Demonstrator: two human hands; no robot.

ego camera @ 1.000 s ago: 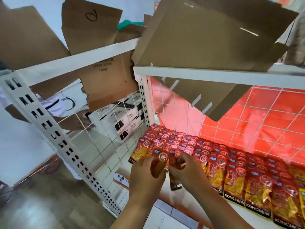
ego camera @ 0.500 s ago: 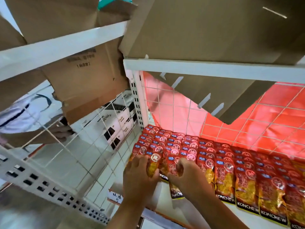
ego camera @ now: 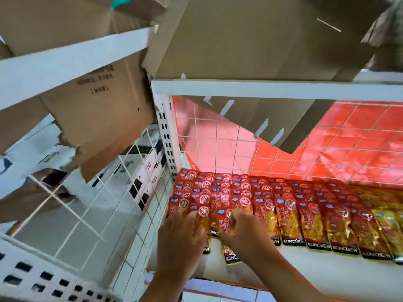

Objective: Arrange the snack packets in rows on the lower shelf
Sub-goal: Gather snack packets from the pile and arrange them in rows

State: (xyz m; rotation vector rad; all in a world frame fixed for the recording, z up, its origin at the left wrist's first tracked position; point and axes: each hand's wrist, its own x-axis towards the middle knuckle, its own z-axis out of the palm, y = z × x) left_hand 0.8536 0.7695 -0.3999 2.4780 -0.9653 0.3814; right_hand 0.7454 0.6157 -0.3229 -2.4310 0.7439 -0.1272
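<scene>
Both of your grips have pushed a little deeper onto the left end of the rows since a moment ago. Your left grip (ego camera: 181,234) lies nearly flat, fingers straight, pressing on the front snack packets (ego camera: 290,216) of the end column and holding nothing. Your right grip (ego camera: 246,232) has its fingers curled over one loose packet (ego camera: 231,257), whose bottom edge sticks out past the front row. Overlapping rows of packets cover the lower shelf (ego camera: 283,267) back to the wire grid (ego camera: 239,149).

Reaching forward on both bare forearms, pressing flat with the straight-fingered left hand (ego camera: 182,233), pinching a snack packet (ego camera: 231,257) with the curled right hand (ego camera: 245,233) just beside it.
</scene>
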